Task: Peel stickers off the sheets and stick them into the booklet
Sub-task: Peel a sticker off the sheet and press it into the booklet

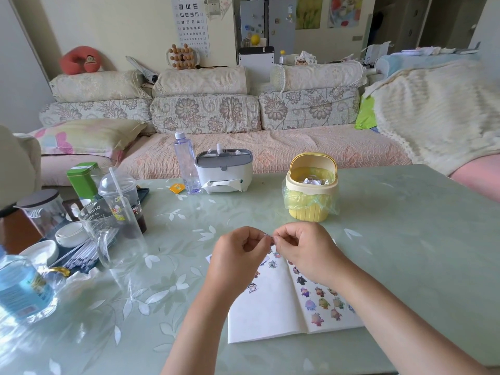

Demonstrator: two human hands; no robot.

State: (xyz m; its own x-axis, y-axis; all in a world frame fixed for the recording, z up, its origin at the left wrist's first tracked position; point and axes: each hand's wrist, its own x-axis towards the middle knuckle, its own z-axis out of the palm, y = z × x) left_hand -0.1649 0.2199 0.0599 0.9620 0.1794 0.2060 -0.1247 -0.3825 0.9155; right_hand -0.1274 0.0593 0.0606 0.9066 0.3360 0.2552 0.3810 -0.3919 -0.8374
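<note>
**Both hands pinch one sticker over the booklet**

Glass jug sits among clutter at the table's left edge. Left hand and right hand, fingers curled, both pinch a small sticker between fingertips, raised above the open booklet. Booklet lies near the front edge, stickers on both pages. Yellow bin stands behind it.

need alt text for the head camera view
Left hand and right hand pinch a small sticker above an open booklet on a pale green table, its right page dotted with cartoon stickers. A yellow mini bin stands beyond.
</note>
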